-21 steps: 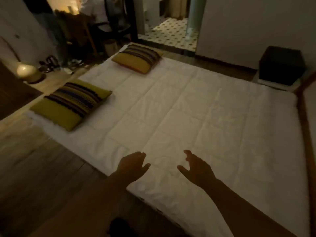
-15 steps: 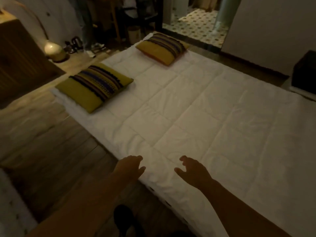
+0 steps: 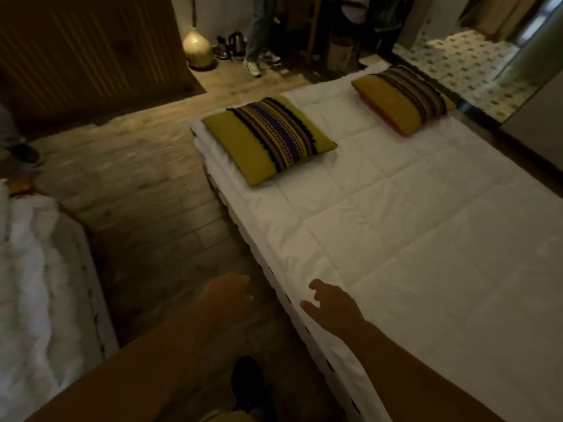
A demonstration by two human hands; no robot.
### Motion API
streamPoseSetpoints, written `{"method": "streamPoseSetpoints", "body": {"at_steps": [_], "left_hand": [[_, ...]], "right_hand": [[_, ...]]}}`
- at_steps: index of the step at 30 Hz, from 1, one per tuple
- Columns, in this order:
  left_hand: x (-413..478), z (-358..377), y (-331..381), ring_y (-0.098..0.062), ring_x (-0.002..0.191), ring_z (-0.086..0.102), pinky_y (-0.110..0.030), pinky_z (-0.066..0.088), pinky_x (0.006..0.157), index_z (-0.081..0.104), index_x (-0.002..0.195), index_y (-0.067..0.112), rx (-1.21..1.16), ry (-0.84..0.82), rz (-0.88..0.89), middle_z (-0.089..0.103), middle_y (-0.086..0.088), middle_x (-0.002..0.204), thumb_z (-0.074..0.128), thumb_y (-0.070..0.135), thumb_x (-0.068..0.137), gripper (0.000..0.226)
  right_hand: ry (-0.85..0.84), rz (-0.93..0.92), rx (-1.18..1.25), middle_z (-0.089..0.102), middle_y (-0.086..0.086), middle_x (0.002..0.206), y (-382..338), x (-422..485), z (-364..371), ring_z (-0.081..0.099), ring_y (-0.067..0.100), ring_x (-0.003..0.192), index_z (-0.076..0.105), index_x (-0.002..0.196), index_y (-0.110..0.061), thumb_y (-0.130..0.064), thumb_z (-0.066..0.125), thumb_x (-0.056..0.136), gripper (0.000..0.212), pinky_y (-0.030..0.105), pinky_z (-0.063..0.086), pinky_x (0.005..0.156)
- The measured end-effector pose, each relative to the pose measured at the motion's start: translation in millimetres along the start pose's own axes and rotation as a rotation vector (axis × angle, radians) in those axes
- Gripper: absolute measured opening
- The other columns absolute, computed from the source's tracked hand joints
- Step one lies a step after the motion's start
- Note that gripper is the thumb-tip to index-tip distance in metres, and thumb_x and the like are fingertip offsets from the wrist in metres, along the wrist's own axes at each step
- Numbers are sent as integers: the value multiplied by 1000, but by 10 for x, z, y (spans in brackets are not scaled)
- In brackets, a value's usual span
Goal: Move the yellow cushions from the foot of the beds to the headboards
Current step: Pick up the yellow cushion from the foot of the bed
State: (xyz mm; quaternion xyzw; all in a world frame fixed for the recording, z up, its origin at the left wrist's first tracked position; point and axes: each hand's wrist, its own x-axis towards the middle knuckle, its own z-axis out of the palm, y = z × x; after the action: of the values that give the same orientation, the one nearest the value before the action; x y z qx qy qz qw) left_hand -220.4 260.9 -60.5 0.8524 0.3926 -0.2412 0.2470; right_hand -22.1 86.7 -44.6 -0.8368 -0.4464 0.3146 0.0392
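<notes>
- Yellow cushions: the nearer cushion [image 3: 269, 140] lies flat at the left corner of the bed [image 3: 411, 239], on the white quilt, its dark striped woven band running across the middle.
- The farther cushion [image 3: 402, 97] lies flat at the far corner of the same bed, well apart from the first, with the same striped band (its exposed side looks more orange in this light).
- The left hand [image 3: 227, 292] hangs over the wooden floor [image 3: 146, 190] just beside the bed's edge, its grip empty and its fingers loosely curled; it is blurred.
- The right hand [image 3: 333, 306] is over the near edge of the quilt, its grip open and empty, with fingers spread toward the cushions; whether it touches the cloth cannot be told.
- Both hands are well apart from either cushion.
- A second bed [image 3: 39, 284] with rumpled white bedding shows at the left edge.
- A round lamp [image 3: 197, 50] glows on the floor at the far wall, with a kettle [image 3: 236, 44] just beside it.
- Another person's legs [image 3: 256, 35] and shoes stand near the kettle.
- A patterned tile floor [image 3: 466, 62] lies beyond the far cushion.
</notes>
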Motion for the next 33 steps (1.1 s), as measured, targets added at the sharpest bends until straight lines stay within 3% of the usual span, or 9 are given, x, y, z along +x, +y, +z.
{"method": "streamPoseSetpoints", "body": {"at_steps": [5, 11, 16, 27, 30, 33], "left_hand": [[54, -392, -549, -23, 122, 56, -38, 46, 98, 55, 132, 25, -38, 56, -38, 59, -3, 135, 51, 45, 92, 45], [131, -804, -1145, -21, 122, 57, -40, 48, 101, 54, 133, 35, -124, 96, -95, 58, 3, 137, 55, 46, 89, 46], [421, -1172, -1559, -24, 121, 56, -40, 49, 97, 54, 130, 26, -143, 133, -174, 58, -2, 134, 53, 47, 89, 47], [2046, -2641, -2218, -23, 125, 54, -36, 46, 97, 51, 135, 25, -29, 108, -160, 55, -3, 139, 53, 40, 90, 47], [2461, -3012, -2264, -23, 131, 49, -36, 40, 105, 47, 140, 25, -38, 111, -126, 52, -2, 144, 52, 45, 92, 52], [2862, -3350, -2268, -19, 127, 52, -28, 40, 102, 49, 138, 25, -65, 122, -78, 55, 0, 140, 55, 45, 92, 51]], "right_hand": [[-42, -51, -20, 59, 3, 136, -583, 485, -78, 57, 21, 123, 42, 144, -21, -63, 50, 91, 68, 34, 46, 104], [-39, -133, -59, 61, 3, 133, -1206, 1134, -237, 59, 22, 121, 44, 141, -22, -64, 51, 90, 67, 34, 48, 99], [-9, -208, -3, 65, 3, 121, -1678, 1749, -312, 61, 21, 113, 52, 131, -20, -58, 54, 92, 55, 29, 46, 91], [-43, -110, 122, 63, 2, 125, -2353, 3735, -846, 58, 20, 116, 54, 131, -20, -60, 56, 90, 57, 30, 44, 93], [-43, -66, 161, 63, 2, 125, -2434, 4102, -1064, 59, 20, 115, 54, 131, -19, -59, 56, 91, 57, 29, 43, 91], [-48, -25, 182, 60, 3, 127, -2453, 4388, -1287, 57, 22, 117, 53, 131, -18, -59, 54, 92, 57, 32, 44, 93]]}}
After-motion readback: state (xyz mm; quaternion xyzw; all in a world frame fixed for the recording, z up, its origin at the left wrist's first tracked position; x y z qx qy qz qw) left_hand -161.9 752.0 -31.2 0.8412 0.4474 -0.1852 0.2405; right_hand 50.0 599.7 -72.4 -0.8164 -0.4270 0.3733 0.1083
